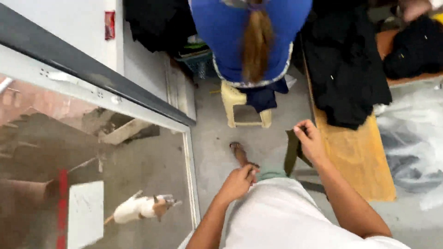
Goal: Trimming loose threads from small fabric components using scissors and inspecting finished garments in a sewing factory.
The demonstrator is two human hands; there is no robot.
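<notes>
The head view is looking straight down. The right hand (310, 140), right of centre, is pinching the top edge of a dark olive cloth (291, 154) between thumb and fingers, and the cloth is hanging slack below that grip, beside the end of a wooden bench (357, 161). The left hand (238, 182), at lower centre, is curled closed at the waist; it seems to be gripping the hem of the white shirt (281, 216) or a paler green fold there, but which one is hard to tell. The two hands are being held apart.

The cloth is looking thin, soft and light, drooping with no stiffness, so it would likely fold and slip easily; a pinch at an edge or corner, as now, seems the natural hold.

A pile of black garments (346, 69) is lying on the bench toward the upper right. At upper centre another person in a blue top (217, 37) is sitting on a pale yellow stool (233, 103). A teal basket (200, 62) is standing left of that person; its contents are hidden. On the left, a window (138, 157) is showing a small white-and-tan dog (140, 207) below.
</notes>
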